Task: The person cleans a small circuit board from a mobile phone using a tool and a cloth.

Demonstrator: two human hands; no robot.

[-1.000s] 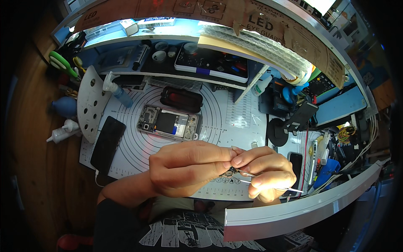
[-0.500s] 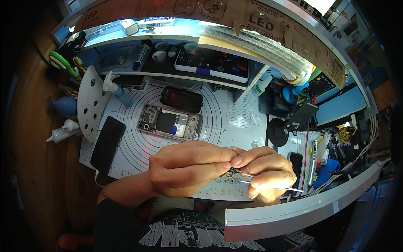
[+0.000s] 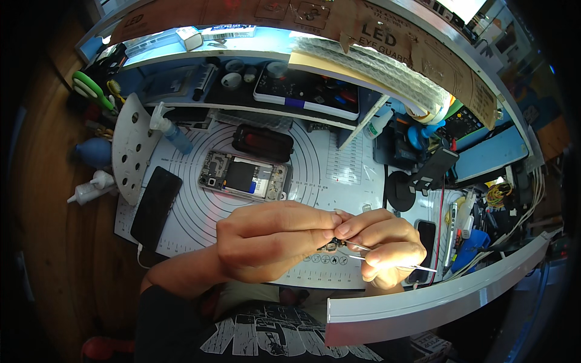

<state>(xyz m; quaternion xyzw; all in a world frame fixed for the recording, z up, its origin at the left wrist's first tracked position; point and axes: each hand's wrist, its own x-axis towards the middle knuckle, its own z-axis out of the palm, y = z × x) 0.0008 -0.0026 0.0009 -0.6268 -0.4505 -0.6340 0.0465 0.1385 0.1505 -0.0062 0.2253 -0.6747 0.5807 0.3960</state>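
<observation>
Our fingers (image 3: 290, 222) meet over the printed mat (image 3: 339, 207); our left hand (image 3: 260, 248) pinches a small dark electronic part (image 3: 331, 245), mostly hidden beneath those fingertips; our right hand (image 3: 390, 245) grasps metal tweezers (image 3: 425, 268), tips pointing toward that part; beyond, we see an opened smartphone (image 3: 239, 176) lying flat; just behind it rests a black case (image 3: 262, 143); a spray bottle (image 3: 173, 134) stands to their left.

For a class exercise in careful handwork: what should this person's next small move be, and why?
Probably steady the small dark part with the left hand, then ease the tweezers in the right hand slightly closer. Both hands meet beside the part, and the tweezers' prongs stand apart, one ending near it; contact is too small to tell.
</observation>
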